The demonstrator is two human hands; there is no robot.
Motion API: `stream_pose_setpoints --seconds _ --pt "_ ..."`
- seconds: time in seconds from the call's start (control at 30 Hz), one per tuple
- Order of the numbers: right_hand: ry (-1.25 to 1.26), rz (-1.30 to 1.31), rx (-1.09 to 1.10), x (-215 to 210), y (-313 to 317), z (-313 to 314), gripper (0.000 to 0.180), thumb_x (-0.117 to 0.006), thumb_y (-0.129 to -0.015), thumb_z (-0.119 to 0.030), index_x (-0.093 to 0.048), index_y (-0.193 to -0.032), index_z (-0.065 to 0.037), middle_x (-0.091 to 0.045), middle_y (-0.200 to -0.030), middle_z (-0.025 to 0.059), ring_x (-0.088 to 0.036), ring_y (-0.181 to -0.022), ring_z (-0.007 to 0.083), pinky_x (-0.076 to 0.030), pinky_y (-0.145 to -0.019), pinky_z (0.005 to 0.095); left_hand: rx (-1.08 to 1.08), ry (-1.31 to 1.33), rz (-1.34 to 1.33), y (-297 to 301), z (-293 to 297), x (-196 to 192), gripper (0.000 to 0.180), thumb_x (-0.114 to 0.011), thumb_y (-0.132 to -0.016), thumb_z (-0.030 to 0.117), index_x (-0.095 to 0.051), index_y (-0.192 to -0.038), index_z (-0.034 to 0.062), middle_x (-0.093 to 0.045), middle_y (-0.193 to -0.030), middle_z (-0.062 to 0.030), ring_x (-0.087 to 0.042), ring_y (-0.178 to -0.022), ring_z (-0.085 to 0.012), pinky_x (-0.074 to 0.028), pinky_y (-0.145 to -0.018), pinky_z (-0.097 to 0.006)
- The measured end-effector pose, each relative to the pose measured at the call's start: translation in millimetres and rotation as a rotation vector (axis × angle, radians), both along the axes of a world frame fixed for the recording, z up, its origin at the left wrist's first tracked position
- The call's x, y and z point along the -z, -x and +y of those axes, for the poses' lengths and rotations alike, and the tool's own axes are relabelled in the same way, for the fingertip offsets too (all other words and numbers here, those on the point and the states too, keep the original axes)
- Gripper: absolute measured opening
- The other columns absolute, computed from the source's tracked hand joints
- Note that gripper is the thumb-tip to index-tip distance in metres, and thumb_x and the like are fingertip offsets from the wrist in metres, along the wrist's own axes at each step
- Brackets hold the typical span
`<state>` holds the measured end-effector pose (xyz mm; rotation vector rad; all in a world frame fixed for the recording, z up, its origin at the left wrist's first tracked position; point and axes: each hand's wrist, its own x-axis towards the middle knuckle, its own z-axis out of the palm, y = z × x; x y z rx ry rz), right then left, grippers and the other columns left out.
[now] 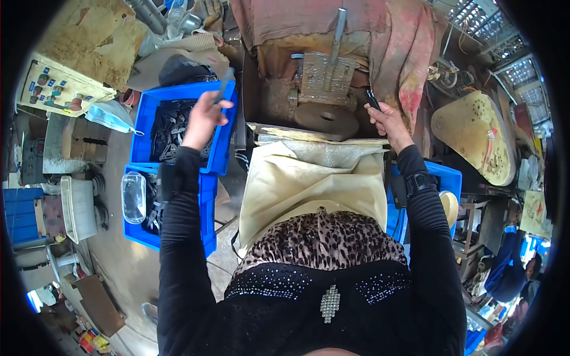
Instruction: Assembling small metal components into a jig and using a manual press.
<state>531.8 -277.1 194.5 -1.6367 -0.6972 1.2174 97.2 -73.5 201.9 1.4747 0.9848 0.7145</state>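
both hands up at the press, a dark piece in each

close in, a cream cloth (309, 184) lies over the person's lap, running up to the front edge of the press. either side of it stand blue crates: two on the left, one behind the other, and one on the right (448, 178) just beside the right forearm. the nearer left crate (205, 219) holds a clear plastic container (133, 197) and some dark parts.

further out, the left hand (205, 115) is raised over the upper left crate (151, 127), which is filled with dark metal pieces (172, 130). its fingers are curled round a slim dark metal piece (224, 84) that sticks up and away past the crate's far rim.

the right hand (389, 121) sits at the right side of the press, fingers pinched on a small dark piece (372, 99) held near the round die (326, 118). whether that piece touches the machine cannot be told.

beyond the die rises a grey metal block (323, 77) with an upright rod (338, 32), and a stained pink cloth (409, 53) hangs over the machine behind. far left, a pale control panel (56, 89) with coloured buttons.
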Motion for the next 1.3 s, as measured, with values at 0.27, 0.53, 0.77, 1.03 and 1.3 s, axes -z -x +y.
stream_pose_setpoints --seconds 0.27,0.53,0.77,1.03,1.3 --pt "-0.019 0.019 0.015 2 -3 0 0.015 -0.067 -0.092 -0.021 -0.065 -0.105 -0.013 -0.050 -0.068 -0.0088 -0.031 -0.044 -0.0009 -0.018 -0.039 0.0179 0.180 -0.750 0.093 -138 -41 22 0.066 -0.045 -0.071 -0.019 -0.059 -0.127 0.0130 -0.064 -0.101 -0.0108 -0.063 -0.088 -0.0250 -0.051 -0.077 -0.035" --pt "-0.121 -0.080 0.261 -39 -18 35 0.013 -0.070 -0.088 -0.022 -0.059 -0.085 -0.017 -0.046 -0.064 -0.0104 -0.030 -0.043 -0.0011 -0.017 -0.038 0.0180 0.139 -0.779 0.413 -144 -47 33 0.041 -0.052 -0.071 -0.011 -0.068 -0.103 0.0093 -0.061 -0.090 -0.0142 -0.061 -0.088 -0.0347 -0.051 -0.075 -0.039" --pt "-0.539 -0.941 0.245 -105 -4 141 0.033 -0.071 -0.086 -0.031 -0.067 -0.106 -0.006 -0.070 -0.085 0.0058 -0.065 -0.080 0.0171 -0.050 -0.073 0.0301 0.082 -0.778 0.467 -146 -48 39 0.033 -0.054 -0.072 -0.006 -0.069 -0.097 0.0077 -0.062 -0.087 -0.0140 -0.062 -0.085 -0.0352 -0.050 -0.073 -0.041" --pt "-0.252 -1.170 0.191 -125 40 193 0.045 -0.062 -0.088 -0.047 -0.064 -0.121 -0.017 -0.070 -0.103 0.0145 -0.064 -0.103 0.0343 -0.049 -0.086 0.0425 0.066 -0.773 0.515 -149 -49 34 0.029 -0.053 -0.074 -0.002 -0.069 -0.096 0.0077 -0.064 -0.093 -0.0155 -0.063 -0.090 -0.0358 -0.051 -0.077 -0.043" --pt "-0.198 -1.196 0.134 -118 36 209 0.040 -0.061 -0.089 -0.046 -0.063 -0.118 -0.019 -0.070 -0.102 0.0141 -0.064 -0.101 0.0342 -0.049 -0.083 0.0452 0.082 -0.775 0.537 -147 -48 32 0.027 -0.053 -0.075 -0.001 -0.070 -0.095 0.0069 -0.065 -0.093 -0.0157 -0.063 -0.089 -0.0362 -0.052 -0.077 -0.043"
